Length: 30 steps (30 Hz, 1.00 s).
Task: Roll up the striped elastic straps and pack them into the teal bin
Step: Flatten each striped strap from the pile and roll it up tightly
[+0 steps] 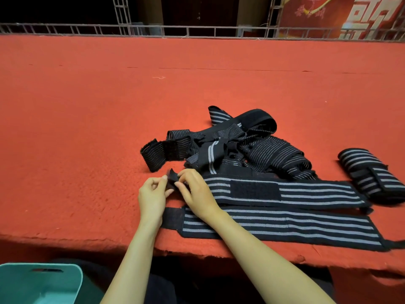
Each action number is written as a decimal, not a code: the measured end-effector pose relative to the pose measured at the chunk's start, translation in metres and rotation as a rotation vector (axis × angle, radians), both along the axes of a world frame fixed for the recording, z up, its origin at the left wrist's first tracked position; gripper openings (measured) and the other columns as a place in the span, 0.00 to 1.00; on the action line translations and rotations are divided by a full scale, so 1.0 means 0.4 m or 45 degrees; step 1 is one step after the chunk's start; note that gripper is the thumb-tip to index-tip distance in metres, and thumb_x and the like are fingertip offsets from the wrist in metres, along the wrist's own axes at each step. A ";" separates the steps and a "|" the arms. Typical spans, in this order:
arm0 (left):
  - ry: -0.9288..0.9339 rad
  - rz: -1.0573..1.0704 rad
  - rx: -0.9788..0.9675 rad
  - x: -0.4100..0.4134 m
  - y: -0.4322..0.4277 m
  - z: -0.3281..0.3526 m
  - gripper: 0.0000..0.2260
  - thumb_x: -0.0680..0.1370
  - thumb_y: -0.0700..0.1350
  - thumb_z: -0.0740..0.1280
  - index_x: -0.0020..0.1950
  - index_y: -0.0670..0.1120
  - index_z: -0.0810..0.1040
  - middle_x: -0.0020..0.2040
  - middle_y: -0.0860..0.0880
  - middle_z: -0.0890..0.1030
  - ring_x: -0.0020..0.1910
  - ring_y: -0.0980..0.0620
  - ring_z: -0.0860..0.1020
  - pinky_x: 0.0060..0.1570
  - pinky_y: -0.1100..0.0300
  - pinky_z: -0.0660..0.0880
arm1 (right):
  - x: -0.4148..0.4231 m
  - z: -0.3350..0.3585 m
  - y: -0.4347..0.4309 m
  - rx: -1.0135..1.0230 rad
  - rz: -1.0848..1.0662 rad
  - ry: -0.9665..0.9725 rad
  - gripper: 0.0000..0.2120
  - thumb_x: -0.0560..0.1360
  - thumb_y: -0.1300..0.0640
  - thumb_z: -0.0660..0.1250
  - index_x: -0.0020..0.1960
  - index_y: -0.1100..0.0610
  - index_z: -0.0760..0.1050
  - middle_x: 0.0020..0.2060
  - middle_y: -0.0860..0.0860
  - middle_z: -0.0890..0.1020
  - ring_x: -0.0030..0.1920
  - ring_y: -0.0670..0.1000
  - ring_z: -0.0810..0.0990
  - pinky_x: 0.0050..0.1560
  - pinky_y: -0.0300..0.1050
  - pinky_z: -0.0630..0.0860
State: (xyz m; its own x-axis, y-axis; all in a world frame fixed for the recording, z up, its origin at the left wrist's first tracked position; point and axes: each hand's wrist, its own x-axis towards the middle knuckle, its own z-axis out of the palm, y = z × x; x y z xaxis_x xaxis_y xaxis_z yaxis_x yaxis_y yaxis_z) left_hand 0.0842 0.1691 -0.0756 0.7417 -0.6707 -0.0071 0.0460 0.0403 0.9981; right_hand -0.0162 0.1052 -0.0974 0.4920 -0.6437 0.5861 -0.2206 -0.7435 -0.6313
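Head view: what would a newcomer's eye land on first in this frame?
Against the red table covering, the left hand and right hand stand out near centre, both pinching the left end of a flat striped strap. Behind them lies a tangled pile of black striped straps, with one rolled strap at the far right. The teal bin sits in the bottom left corner, below the table edge.

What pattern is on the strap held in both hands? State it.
Grey stripes along a black strap, plus a plain black patch; head view.
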 end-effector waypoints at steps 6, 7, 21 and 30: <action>0.034 -0.039 -0.024 -0.008 0.002 0.012 0.08 0.79 0.43 0.65 0.40 0.42 0.76 0.36 0.47 0.76 0.37 0.57 0.80 0.42 0.63 0.79 | -0.003 -0.006 -0.004 -0.056 0.005 0.058 0.10 0.78 0.55 0.60 0.44 0.61 0.73 0.44 0.55 0.77 0.46 0.56 0.75 0.52 0.46 0.70; 0.042 -0.048 -0.030 -0.009 0.004 0.013 0.08 0.79 0.43 0.65 0.41 0.42 0.77 0.37 0.47 0.77 0.37 0.57 0.80 0.43 0.63 0.80 | -0.001 -0.007 -0.004 -0.046 0.004 0.064 0.10 0.78 0.55 0.60 0.44 0.61 0.73 0.43 0.55 0.77 0.45 0.56 0.75 0.51 0.46 0.70; -0.159 -0.046 0.057 -0.004 0.008 0.003 0.05 0.74 0.39 0.70 0.47 0.49 0.80 0.46 0.47 0.84 0.46 0.53 0.82 0.49 0.59 0.77 | -0.109 0.023 -0.023 -0.162 0.089 0.391 0.13 0.76 0.54 0.66 0.56 0.59 0.80 0.58 0.53 0.80 0.62 0.53 0.74 0.68 0.45 0.65; -0.617 -0.079 0.172 -0.078 -0.005 0.013 0.06 0.78 0.43 0.65 0.49 0.46 0.82 0.47 0.53 0.83 0.48 0.58 0.77 0.53 0.63 0.70 | -0.234 -0.014 -0.032 -0.193 -0.007 0.648 0.25 0.76 0.41 0.52 0.64 0.51 0.75 0.69 0.46 0.71 0.75 0.48 0.58 0.73 0.48 0.37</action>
State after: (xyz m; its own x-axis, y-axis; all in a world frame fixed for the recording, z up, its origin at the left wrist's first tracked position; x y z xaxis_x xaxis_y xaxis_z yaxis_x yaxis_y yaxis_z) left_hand 0.0529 0.1672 -0.0706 0.6402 -0.7302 0.2385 -0.4257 -0.0788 0.9014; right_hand -0.1098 0.0923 -0.1032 0.7352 -0.5739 0.3607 -0.4754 -0.8158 -0.3293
